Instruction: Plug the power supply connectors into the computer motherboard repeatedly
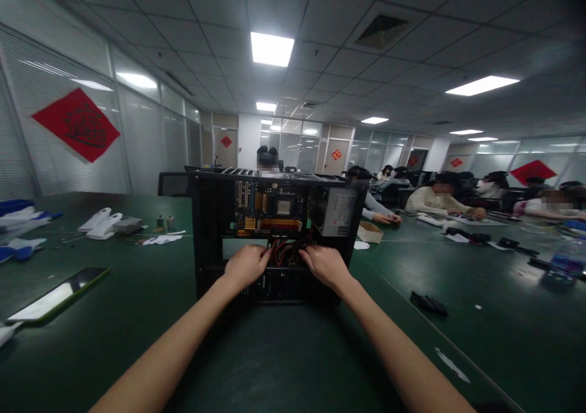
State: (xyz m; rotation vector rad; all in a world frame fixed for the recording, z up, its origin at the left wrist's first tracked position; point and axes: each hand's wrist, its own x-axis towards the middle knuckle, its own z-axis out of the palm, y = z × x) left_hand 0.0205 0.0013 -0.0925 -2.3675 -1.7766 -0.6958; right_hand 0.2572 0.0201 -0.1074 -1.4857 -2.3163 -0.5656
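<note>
An open black computer case [204, 236] stands upright on the green table in front of me. Inside it are a motherboard [249, 208] with an exposed square processor and, at the upper right, a silver-labelled power supply [337, 211]. A bundle of red, black and yellow cables [284, 253] hangs in the opening below the board. My left hand [246, 264] is closed at the bundle's left side, thumb and fingers pinched on it. From the right, my right hand [328, 266] pinches the bundle's other side. My fingertips are partly hidden among the wires.
A phone [59, 294] lies at left, with white plastic pieces [101, 224] behind it. Right of the case are a small box [370, 232], a black pouch [429, 303] and a water bottle [567, 251]. Several people sit around the table beyond.
</note>
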